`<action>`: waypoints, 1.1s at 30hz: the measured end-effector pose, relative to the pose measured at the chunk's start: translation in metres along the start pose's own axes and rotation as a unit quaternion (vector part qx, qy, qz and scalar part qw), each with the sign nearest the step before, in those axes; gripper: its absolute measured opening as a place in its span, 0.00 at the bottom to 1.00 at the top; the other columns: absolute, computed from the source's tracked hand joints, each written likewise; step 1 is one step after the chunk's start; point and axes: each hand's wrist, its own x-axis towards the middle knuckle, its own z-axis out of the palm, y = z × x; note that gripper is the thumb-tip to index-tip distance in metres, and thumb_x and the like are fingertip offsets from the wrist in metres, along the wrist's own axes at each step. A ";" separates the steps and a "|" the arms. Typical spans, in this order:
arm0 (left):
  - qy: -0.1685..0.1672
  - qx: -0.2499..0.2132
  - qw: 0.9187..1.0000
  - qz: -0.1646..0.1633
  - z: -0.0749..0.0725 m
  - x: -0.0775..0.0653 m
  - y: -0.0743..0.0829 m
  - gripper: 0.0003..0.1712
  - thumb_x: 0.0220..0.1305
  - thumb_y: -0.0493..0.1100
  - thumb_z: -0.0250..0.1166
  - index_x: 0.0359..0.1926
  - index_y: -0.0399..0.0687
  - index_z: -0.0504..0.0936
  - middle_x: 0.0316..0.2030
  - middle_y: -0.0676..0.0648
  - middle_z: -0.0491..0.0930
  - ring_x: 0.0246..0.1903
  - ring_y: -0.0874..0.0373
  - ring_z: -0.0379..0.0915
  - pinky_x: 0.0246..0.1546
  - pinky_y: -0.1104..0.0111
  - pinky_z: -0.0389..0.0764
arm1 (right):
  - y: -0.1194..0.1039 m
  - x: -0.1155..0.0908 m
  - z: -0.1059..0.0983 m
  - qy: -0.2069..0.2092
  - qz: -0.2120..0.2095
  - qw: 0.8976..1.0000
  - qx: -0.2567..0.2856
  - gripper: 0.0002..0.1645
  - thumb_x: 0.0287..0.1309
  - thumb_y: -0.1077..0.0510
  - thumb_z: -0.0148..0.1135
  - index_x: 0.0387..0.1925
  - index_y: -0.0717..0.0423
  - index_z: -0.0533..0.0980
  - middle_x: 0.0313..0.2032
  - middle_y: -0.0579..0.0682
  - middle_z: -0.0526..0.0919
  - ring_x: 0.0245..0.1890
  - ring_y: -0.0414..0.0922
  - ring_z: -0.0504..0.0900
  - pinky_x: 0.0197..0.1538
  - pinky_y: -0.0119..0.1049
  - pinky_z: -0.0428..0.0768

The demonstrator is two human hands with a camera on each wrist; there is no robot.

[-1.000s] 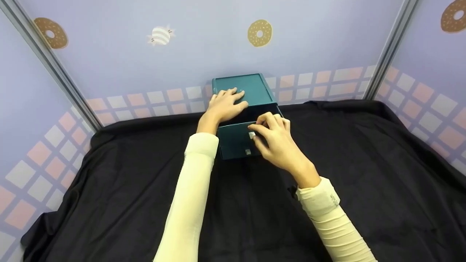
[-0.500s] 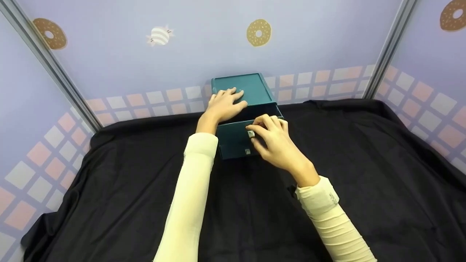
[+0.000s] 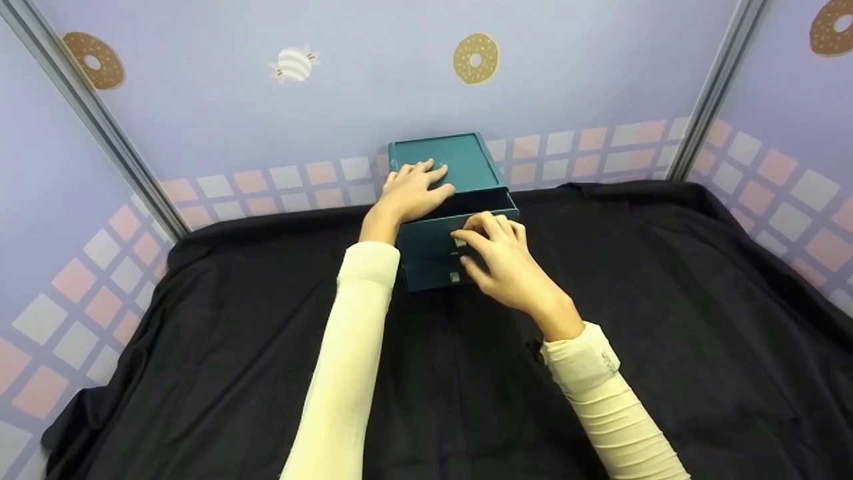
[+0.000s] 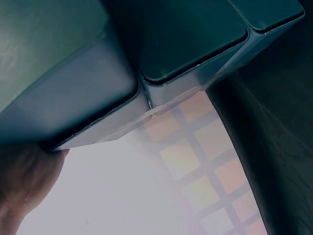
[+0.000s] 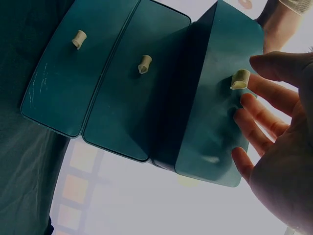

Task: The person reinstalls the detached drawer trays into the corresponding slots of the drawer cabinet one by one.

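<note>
A teal drawer box with three drawers stands against the back wall. Its top drawer is pulled part way out; the inside looks dark. My left hand rests on the box's top with fingers spread, and part of it shows at the edge of the left wrist view. My right hand is at the top drawer's front. In the right wrist view, its thumb and loosely bent fingers lie around the pale knob without visibly pinching it. The lower drawers' knobs show on flush fronts.
Black cloth covers the table and bunches up along its edges. Pale purple wall panels with printed sweets and tiles enclose the back and sides, joined by grey metal posts.
The top drawer has slid a little way back into the box, and my right hand has moved with it. Its thumb now stands further from the knob. My left hand has stayed put.
</note>
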 end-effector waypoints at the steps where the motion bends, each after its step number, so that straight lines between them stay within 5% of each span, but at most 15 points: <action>1: -0.003 0.001 1.000 0.000 0.000 0.000 0.000 0.39 0.79 0.65 0.46 0.85 0.61 0.57 0.85 0.48 0.47 0.84 0.46 0.40 0.84 0.45 0.37 | 0.000 0.000 0.001 0.000 0.000 1.000 0.000 0.22 0.70 0.61 0.67 0.64 0.56 0.81 0.58 0.54 0.75 0.59 0.55 0.70 0.68 0.63 0.61; 13: -0.029 0.008 1.000 0.002 -0.005 -0.002 0.001 0.40 0.80 0.65 0.45 0.86 0.59 0.54 0.86 0.47 0.45 0.84 0.45 0.38 0.84 0.44 0.36 | 0.005 -0.001 0.007 -0.016 0.005 1.000 0.003 0.28 0.70 0.60 0.67 0.70 0.56 0.77 0.62 0.56 0.74 0.60 0.56 0.69 0.68 0.62 0.63; 33: -0.008 -0.006 1.000 0.001 -0.003 0.000 0.001 0.39 0.79 0.64 0.47 0.85 0.60 0.58 0.85 0.47 0.48 0.84 0.45 0.41 0.84 0.45 0.37 | 0.012 -0.002 0.008 -0.015 -0.001 1.000 0.015 0.33 0.69 0.62 0.68 0.73 0.56 0.73 0.64 0.58 0.73 0.62 0.57 0.70 0.69 0.63 0.64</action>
